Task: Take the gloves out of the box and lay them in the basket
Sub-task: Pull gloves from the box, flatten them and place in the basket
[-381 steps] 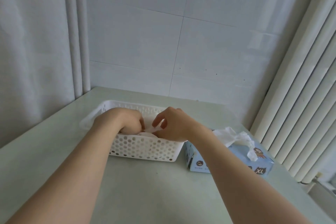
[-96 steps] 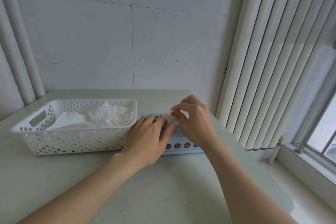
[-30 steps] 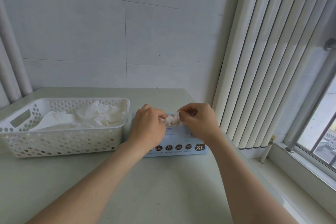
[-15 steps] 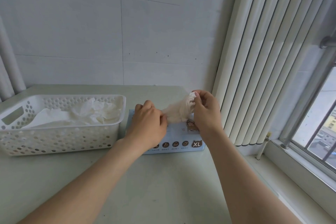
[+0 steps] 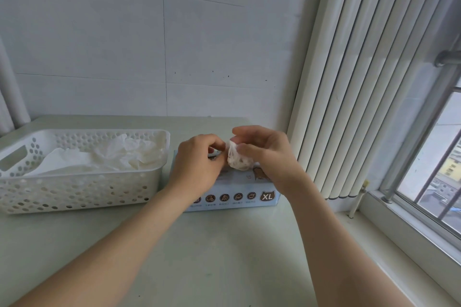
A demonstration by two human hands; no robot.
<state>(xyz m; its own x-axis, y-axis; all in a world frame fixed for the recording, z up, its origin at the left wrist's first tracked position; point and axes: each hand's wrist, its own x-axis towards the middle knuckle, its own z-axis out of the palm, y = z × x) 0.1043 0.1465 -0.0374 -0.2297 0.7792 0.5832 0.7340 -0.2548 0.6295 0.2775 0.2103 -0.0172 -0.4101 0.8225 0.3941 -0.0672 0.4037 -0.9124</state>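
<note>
Thin whitish glove (image 5: 238,161), bunched into a wad, pinched between thumb and curled fingers of right hand (image 5: 264,154), just above blue box (image 5: 239,187). Left hand (image 5: 197,164) curled at the wad's left edge, over the box top. Apparently pinching a trailing bit of the glove, though contact mostly hidden behind knuckles. Cannot tell whether glove fully free of the box opening.

White perforated basket (image 5: 82,187) just left of box on pale counter (image 5: 212,257), several gloves (image 5: 119,154) already heaped inside.

Risks from here:
- Tearing of the thin film if pulled hard while caught in the opening.
- Second glove dragged out with it and dropped on the counter.
- Light box lifted or slid, with no palm pressing it down.
- Wad landing crumpled in the basket rather than flat, unless spread first.
</note>
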